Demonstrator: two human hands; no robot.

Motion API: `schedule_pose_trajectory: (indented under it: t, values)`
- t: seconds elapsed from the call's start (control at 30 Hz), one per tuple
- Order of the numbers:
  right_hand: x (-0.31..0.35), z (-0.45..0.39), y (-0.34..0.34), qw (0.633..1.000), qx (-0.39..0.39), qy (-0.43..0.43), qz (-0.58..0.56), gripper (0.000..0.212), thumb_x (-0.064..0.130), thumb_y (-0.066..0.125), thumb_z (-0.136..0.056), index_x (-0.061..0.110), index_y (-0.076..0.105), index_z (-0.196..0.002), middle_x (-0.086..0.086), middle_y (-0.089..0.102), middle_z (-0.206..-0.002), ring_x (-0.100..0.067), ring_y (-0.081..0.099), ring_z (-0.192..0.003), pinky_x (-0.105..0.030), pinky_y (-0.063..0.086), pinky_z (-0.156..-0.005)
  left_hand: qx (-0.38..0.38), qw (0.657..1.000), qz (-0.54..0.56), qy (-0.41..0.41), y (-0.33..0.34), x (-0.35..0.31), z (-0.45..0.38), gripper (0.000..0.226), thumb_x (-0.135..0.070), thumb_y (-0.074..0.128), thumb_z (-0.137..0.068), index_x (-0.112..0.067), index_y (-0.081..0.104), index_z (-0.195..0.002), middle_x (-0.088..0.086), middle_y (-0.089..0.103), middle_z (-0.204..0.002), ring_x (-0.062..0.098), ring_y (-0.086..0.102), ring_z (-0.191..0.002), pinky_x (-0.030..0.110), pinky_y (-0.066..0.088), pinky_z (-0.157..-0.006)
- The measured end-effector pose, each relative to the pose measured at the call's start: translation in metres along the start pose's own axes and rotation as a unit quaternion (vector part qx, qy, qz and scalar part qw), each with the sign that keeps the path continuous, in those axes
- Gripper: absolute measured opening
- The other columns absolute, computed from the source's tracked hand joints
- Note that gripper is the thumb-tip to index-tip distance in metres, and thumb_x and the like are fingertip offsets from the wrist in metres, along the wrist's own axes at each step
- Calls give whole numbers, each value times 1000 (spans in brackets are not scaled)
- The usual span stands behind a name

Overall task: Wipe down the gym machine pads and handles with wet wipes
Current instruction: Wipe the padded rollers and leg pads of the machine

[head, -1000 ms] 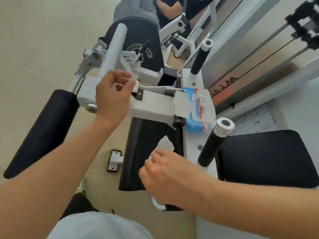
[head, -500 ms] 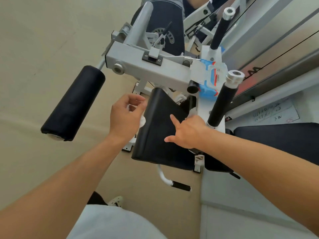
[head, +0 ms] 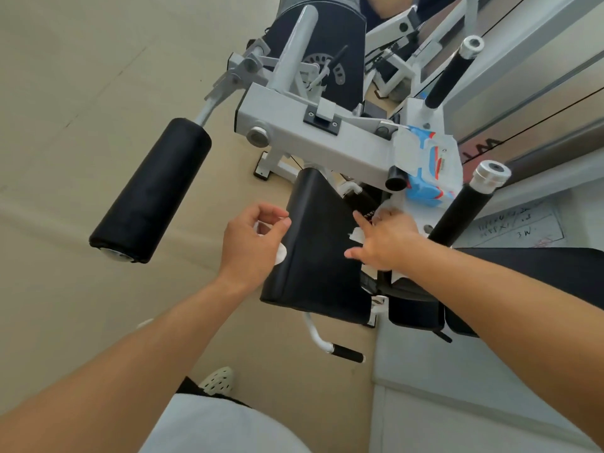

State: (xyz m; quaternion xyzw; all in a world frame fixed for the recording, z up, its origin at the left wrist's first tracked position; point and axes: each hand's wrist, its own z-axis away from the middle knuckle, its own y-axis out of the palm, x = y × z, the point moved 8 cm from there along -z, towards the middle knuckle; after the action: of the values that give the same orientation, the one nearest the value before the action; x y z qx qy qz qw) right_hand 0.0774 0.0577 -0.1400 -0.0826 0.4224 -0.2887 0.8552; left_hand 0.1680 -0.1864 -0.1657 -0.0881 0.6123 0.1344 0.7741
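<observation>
Bare forearms reach forward from the bottom of my view, over a pale shirt and one perforated shoe [head: 217,380] on the beige floor. My left hand [head: 251,243] sits at the left edge of the flat black pad [head: 313,246], wrist bent slightly, its fingers curled in toward the thumb around a small white wipe [head: 280,254] that shows below and between them. My right hand [head: 385,241] lies further right on the same pad's top, palm down, fingers straight and spread with the forefinger pointing away, pressing a second white wipe [head: 358,235] flat against the pad; crumpled white edges stick out around the hand. Left of both hands, the black roller pad [head: 152,189] hangs well apart on its metal rod. Just beyond the right hand, a black grip handle [head: 464,204] with a silver cap rises, and beside it a blue and white wipes packet [head: 428,168] rests on the grey machine frame [head: 313,142]. Farther off stands another black handle [head: 452,71].
</observation>
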Motion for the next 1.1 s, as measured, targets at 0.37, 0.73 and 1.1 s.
schedule_pose_trajectory:
  t: [0.37, 0.73, 1.1]
  values:
    - [3, 0, -2, 999, 27, 3, 20, 112, 94, 26, -81, 26, -12, -162, -14, 24, -168, -34, 14, -157, -48, 20, -124, 21, 1000, -3, -22, -9, 5, 1, 10, -20, 73, -91, -28, 68, -88, -10, 68, -87, -2, 59, -74, 5, 46, -68]
    - [-7, -14, -26, 998, 45, 47, 19, 110, 87, 40, -85, 24, -5, -164, -15, 25, -166, -36, 23, -153, -45, 25, -120, 22, 999, -18, -41, -35, 21, 3, 6, -20, 72, -91, -25, 70, -92, -8, 68, -86, -4, 58, -72, 10, 49, -67]
    - [94, 11, 5, 985, 47, -89, -139, 9, 12, 57, -96, 19, 61, -98, -1, 58, -87, -22, 60, -82, -35, 48, -77, 37, 995, -58, -74, -58, 46, -30, 7, -20, 72, -91, -26, 69, -91, -7, 67, -86, -1, 60, -76, 10, 44, -65]
